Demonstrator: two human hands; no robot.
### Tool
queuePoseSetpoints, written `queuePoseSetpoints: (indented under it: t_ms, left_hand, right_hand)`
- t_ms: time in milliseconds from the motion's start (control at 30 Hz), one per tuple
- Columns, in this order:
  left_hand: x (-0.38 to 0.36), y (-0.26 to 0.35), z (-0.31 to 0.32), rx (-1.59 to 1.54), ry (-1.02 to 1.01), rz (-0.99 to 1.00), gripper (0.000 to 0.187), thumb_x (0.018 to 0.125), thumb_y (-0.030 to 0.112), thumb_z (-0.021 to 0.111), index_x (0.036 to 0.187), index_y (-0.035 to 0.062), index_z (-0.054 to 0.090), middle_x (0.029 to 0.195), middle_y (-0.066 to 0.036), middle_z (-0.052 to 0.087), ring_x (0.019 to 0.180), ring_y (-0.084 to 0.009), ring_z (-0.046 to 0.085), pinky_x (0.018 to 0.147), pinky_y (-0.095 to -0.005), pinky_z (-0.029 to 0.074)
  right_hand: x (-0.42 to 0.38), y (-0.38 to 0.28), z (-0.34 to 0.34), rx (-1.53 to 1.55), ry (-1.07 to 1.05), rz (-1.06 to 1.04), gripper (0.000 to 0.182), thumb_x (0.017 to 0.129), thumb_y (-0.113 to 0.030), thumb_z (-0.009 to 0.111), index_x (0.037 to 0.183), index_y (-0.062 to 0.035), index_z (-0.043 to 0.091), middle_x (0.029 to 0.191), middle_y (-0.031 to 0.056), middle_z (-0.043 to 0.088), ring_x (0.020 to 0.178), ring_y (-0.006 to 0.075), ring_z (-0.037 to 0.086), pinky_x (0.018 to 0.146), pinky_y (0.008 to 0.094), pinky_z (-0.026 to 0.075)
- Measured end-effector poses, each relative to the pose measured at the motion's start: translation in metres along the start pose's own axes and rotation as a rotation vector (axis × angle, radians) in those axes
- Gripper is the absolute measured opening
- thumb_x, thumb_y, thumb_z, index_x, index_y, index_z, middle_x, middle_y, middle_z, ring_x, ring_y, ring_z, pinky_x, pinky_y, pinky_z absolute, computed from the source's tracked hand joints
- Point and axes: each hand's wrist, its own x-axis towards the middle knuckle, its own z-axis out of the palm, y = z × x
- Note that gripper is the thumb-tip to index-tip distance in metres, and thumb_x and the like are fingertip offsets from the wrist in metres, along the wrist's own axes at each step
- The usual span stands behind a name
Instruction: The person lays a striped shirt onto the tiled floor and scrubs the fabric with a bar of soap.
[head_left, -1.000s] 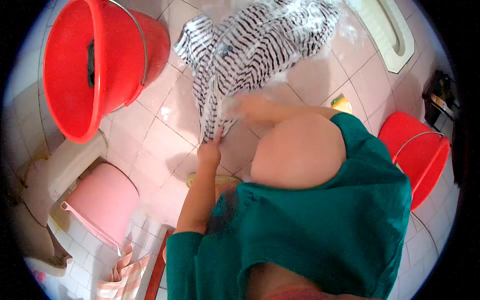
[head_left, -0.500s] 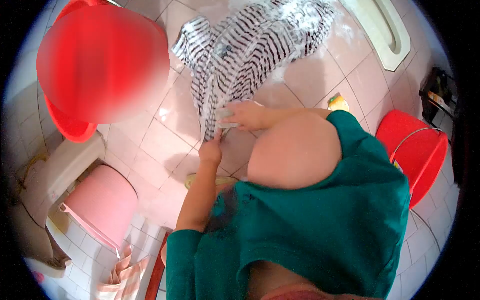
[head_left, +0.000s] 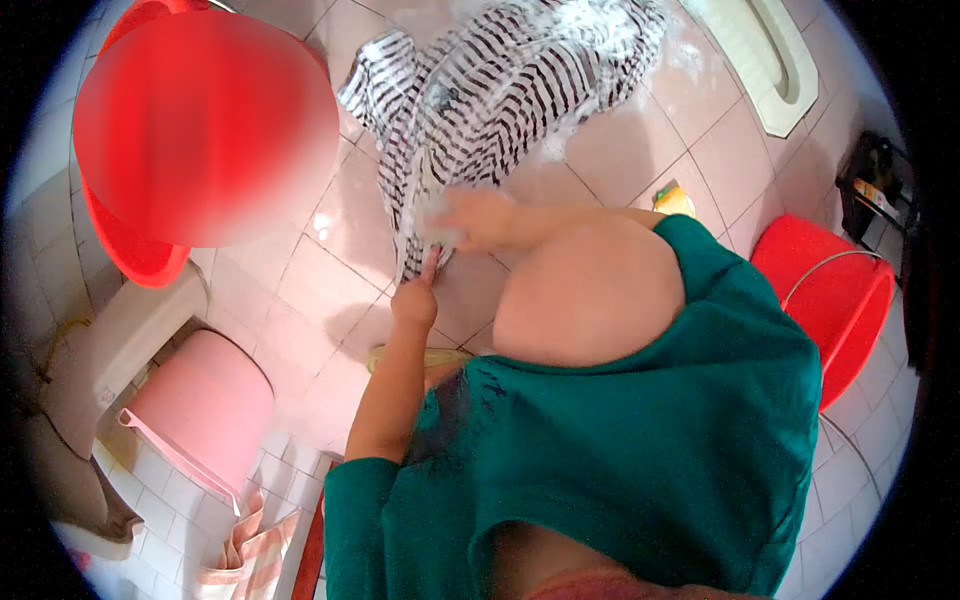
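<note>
A striped black-and-white garment [head_left: 470, 120] lies spread on the pink tile floor, with white suds over its upper part. My left hand [head_left: 414, 302] is closed on the garment's narrow near end, one finger stretched along the cloth. My right hand [head_left: 485, 218], smeared by motion, grips a pale block that looks like a scrub brush [head_left: 436, 226]. The block is over the strip of cloth just beyond my left hand. Blur hides its underside and bristles, if any.
A large red basin [head_left: 140, 255] stands at upper left and a pink bucket [head_left: 205, 410] at lower left. On the right are a red bucket [head_left: 810, 300] and a yellow packet [head_left: 674, 200]. A squat toilet's pale rim [head_left: 790, 105] lies at upper right. A yellowish slipper [head_left: 400, 358] shows below my hands.
My right hand has moved slightly left and up along the cloth with the pale block. My left hand keeps its hold, shifted a little in view.
</note>
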Motion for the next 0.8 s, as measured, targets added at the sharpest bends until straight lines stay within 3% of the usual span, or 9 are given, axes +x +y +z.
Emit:
queuePoseSetpoints:
  t_ms: [100, 167, 200, 333, 433, 533, 633, 700, 800]
  left_hand:
    - [-0.004, 0.007, -0.024, 0.012, -0.002, 0.014, 0.074, 0.087, 0.004, 0.039, 0.142, 0.0451, 0.013, 0.092, -0.017, 0.066, 0.080, -0.0341, 0.065, 0.072, -0.0443, 0.051]
    - [-0.006, 0.005, -0.022, 0.016, 0.013, 0.015, 0.075, 0.086, 0.003, 0.039, 0.142, 0.0456, 0.013, 0.091, -0.018, 0.066, 0.080, -0.0336, 0.065, 0.071, -0.0440, 0.051]
    - [-0.003, 0.003, -0.019, -0.003, 0.000, 0.009, 0.077, 0.085, 0.003, 0.039, 0.142, 0.0471, 0.011, 0.092, -0.018, 0.066, 0.081, -0.0332, 0.065, 0.071, -0.0446, 0.051]
    - [0.003, -0.002, -0.009, -0.028, 0.047, 0.075, 0.077, 0.085, 0.004, 0.039, 0.143, 0.0449, 0.010, 0.090, -0.018, 0.066, 0.079, -0.0354, 0.064, 0.068, -0.0464, 0.050]
    - [0.006, 0.001, -0.008, 0.004, 0.020, 0.050, 0.078, 0.084, 0.004, 0.039, 0.143, 0.0448, 0.008, 0.091, -0.018, 0.066, 0.079, -0.0352, 0.065, 0.068, -0.0466, 0.051]
    - [-0.005, 0.008, -0.019, 0.009, 0.014, -0.006, 0.075, 0.085, 0.004, 0.041, 0.142, 0.0466, 0.015, 0.093, -0.016, 0.066, 0.081, -0.0332, 0.065, 0.072, -0.0443, 0.050]
    - [-0.009, 0.008, -0.024, 0.013, 0.028, 0.011, 0.078, 0.084, 0.003, 0.041, 0.142, 0.0458, 0.012, 0.093, -0.016, 0.066, 0.081, -0.0324, 0.065, 0.072, -0.0436, 0.051]
    - [-0.008, 0.005, -0.017, -0.003, 0.009, 0.018, 0.079, 0.083, 0.003, 0.041, 0.142, 0.0457, 0.011, 0.092, -0.016, 0.066, 0.081, -0.0323, 0.065, 0.071, -0.0435, 0.051]
    - [-0.001, 0.006, -0.017, -0.017, 0.019, 0.033, 0.079, 0.083, 0.003, 0.042, 0.143, 0.0455, 0.011, 0.091, -0.016, 0.067, 0.081, -0.0323, 0.065, 0.071, -0.0436, 0.051]
  right_hand:
    - [0.021, 0.038, -0.046, -0.051, -0.237, 0.364, 0.043, 0.075, -0.035, 0.064, 0.116, -0.0209, 0.060, 0.120, 0.0187, 0.052, 0.109, 0.0338, 0.052, 0.088, 0.0431, 0.045]
    - [0.014, 0.101, -0.075, -0.345, 0.222, 0.139, 0.044, 0.077, -0.041, 0.063, 0.114, -0.0174, 0.060, 0.114, 0.0183, 0.055, 0.099, 0.0334, 0.057, 0.079, 0.0415, 0.049]
    - [0.015, 0.105, -0.118, -0.178, 0.237, 0.768, 0.042, 0.078, -0.045, 0.063, 0.112, -0.0202, 0.061, 0.106, 0.0171, 0.057, 0.089, 0.0336, 0.060, 0.071, 0.0420, 0.050]
    - [0.011, 0.160, -0.111, -0.430, 0.666, 0.622, 0.040, 0.079, -0.043, 0.062, 0.116, -0.0289, 0.060, 0.096, 0.0171, 0.056, 0.084, 0.0314, 0.061, 0.065, 0.0416, 0.050]
    - [0.024, 0.076, -0.054, -0.053, 0.344, 0.537, 0.050, 0.075, -0.039, 0.066, 0.122, -0.0208, 0.057, 0.103, 0.0194, 0.054, 0.101, 0.0359, 0.053, 0.084, 0.0450, 0.044]
    - [0.000, -0.013, 0.003, 0.185, 0.027, -0.139, 0.051, 0.072, -0.032, 0.067, 0.120, -0.0158, 0.059, 0.125, 0.0206, 0.049, 0.109, 0.0374, 0.050, 0.093, 0.0480, 0.039]
    - [0.023, 0.037, 0.019, -0.109, -0.267, 0.354, 0.043, 0.080, -0.035, 0.059, 0.119, -0.0160, 0.058, 0.119, 0.0189, 0.055, 0.108, 0.0389, 0.053, 0.093, 0.0478, 0.042]
    - [0.015, 0.111, -0.053, -0.266, 0.239, 0.290, 0.039, 0.076, -0.034, 0.062, 0.115, -0.0284, 0.061, 0.112, 0.0174, 0.055, 0.098, 0.0380, 0.056, 0.080, 0.0461, 0.048]
    - [0.007, 0.148, -0.113, -0.371, 0.458, 0.658, 0.043, 0.077, -0.043, 0.062, 0.118, -0.0294, 0.059, 0.101, 0.0178, 0.055, 0.088, 0.0329, 0.060, 0.072, 0.0442, 0.050]
